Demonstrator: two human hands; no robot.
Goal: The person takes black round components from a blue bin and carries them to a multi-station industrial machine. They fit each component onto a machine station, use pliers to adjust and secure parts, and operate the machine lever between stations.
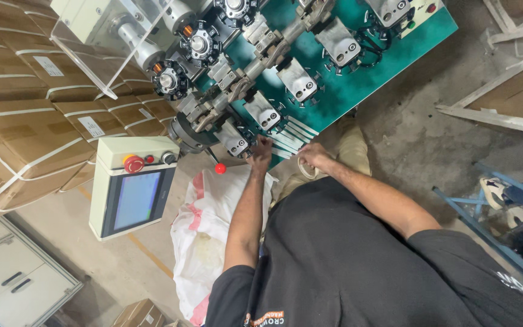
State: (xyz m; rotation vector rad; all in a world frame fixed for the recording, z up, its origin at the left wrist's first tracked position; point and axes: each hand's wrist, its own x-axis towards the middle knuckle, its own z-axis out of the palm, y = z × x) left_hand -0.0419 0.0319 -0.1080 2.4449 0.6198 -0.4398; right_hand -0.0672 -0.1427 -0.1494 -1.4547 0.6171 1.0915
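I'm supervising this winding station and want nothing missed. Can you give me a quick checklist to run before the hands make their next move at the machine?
1. Left hand placed at the nearest grey fixture: ok, it touches the fixture's edge.
2. Right hand clear of the fixtures: ok, it rests at the green table edge.
3. What the right hand holds: cannot tell, something pale shows under it.
4. Red stop button on the control panel reachable: ok, unobstructed beside the left arm.
5. White sack below the table: ok, open by the person's knees.
6. Red-knobbed lever position: cannot tell.

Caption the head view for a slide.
Person's left hand at a metal fixture on a green machine table; right hand beside it.
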